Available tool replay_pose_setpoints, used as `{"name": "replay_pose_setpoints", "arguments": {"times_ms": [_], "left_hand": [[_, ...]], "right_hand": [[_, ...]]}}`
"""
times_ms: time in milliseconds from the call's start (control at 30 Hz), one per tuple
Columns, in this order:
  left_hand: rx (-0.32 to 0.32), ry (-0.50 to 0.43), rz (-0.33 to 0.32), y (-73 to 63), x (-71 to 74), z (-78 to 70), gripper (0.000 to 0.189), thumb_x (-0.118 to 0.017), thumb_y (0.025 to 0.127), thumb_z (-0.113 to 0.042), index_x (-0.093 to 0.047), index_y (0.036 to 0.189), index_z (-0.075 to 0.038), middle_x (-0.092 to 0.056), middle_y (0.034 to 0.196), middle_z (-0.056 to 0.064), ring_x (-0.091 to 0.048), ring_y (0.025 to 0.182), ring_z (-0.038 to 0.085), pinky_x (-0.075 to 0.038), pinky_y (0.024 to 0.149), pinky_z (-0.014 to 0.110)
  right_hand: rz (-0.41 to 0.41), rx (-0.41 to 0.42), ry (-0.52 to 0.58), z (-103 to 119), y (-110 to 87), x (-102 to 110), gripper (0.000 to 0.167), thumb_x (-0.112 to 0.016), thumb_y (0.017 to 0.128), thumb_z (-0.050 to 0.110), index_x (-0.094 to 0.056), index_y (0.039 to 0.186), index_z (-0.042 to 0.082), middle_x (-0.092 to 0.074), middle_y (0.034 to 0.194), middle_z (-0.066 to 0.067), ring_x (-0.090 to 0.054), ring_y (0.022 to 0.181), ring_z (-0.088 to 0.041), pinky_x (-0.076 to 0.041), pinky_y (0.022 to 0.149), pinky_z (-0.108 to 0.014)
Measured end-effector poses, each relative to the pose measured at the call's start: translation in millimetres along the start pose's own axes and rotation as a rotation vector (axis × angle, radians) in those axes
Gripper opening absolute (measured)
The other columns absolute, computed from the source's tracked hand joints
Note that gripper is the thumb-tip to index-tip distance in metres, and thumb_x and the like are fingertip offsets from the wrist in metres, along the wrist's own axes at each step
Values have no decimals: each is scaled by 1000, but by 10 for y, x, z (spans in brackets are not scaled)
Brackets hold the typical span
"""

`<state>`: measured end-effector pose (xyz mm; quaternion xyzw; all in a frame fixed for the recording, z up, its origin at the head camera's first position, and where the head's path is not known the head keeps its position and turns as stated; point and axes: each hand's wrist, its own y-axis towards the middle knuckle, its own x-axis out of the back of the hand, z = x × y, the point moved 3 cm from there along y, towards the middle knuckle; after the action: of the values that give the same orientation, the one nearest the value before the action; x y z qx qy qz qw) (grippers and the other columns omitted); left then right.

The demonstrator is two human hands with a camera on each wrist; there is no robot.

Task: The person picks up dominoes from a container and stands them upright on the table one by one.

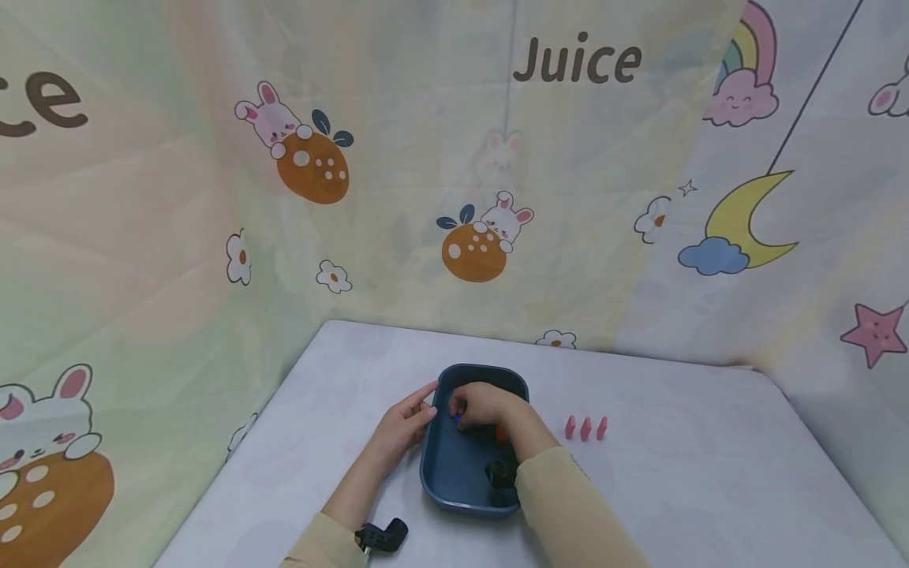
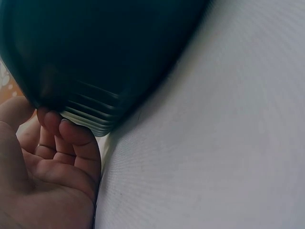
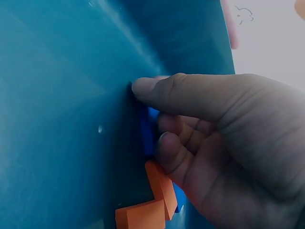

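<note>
A dark blue plastic tray (image 1: 460, 473) with rounded corners lies on the table. My left hand (image 1: 398, 430) is at its left side, fingertips against the ribbed outer wall (image 2: 95, 102) and thumb at the rim. Reaching inside the tray, my right hand (image 1: 486, 404) pinches a thin blue block (image 3: 147, 131) between thumb and fingers, close to the tray floor. Orange blocks (image 3: 143, 215) lie just below that hand in the right wrist view, with another bit of blue (image 3: 179, 198) beside them. Parts of these pieces are hidden behind the fingers.
Three small pink pieces (image 1: 585, 428) stand in a row on the white table (image 1: 682, 473), right of the tray. A printed cloth (image 1: 398, 158) hangs behind the table. A black wrist camera (image 1: 383, 536) sits on the left wrist, another (image 1: 501, 475) on the right.
</note>
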<state>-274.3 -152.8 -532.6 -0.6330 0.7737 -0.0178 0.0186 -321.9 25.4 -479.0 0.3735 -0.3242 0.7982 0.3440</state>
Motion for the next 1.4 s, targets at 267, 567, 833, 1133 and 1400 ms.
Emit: {"name": "replay_pose_setpoints", "arguments": {"times_ms": [267,567,833,1133,1400], "left_hand": [[-2,-6,-5,14,11,21,49,-66,95,-32,-53,142,-30,-56,98,11,-51,74,16,-45,67,26],[-8,9,-13,9,17,27,51,-67,93,-36,-53,142,-31,-56,94,7,-52,74,17,-45,68,27],[-2,35,-3,-3,8,16,53,-65,95,-37,-50,145,-30,-57,94,3,-52,74,17,-46,67,26],[3,39,-16,6,-13,-10,49,-64,96,-29,-52,143,-30,-56,93,4,-50,73,18,-44,65,26],[11,30,-21,2,-12,-12,52,-66,95,-31,-51,144,-28,-56,95,4,-51,74,17,-45,67,26]], "right_hand": [[-16,4,-26,14,-14,17,11,-74,87,15,-70,96,18,-63,87,4,-58,81,-15,-51,78,-35],[-89,3,51,1,-79,121,14,-67,91,16,-68,105,16,-65,91,1,-60,79,-17,-54,76,-35],[-130,21,196,12,-251,299,20,-66,94,17,-64,113,13,-65,94,-4,-66,73,-19,-58,69,-36],[-244,69,365,-208,-652,571,21,-64,95,17,-59,115,15,-68,99,-8,-70,88,-26,-57,84,-39],[-392,7,371,-703,-1098,726,24,-64,96,24,-58,119,20,-68,107,-7,-64,91,-18,-54,84,-40]]}}
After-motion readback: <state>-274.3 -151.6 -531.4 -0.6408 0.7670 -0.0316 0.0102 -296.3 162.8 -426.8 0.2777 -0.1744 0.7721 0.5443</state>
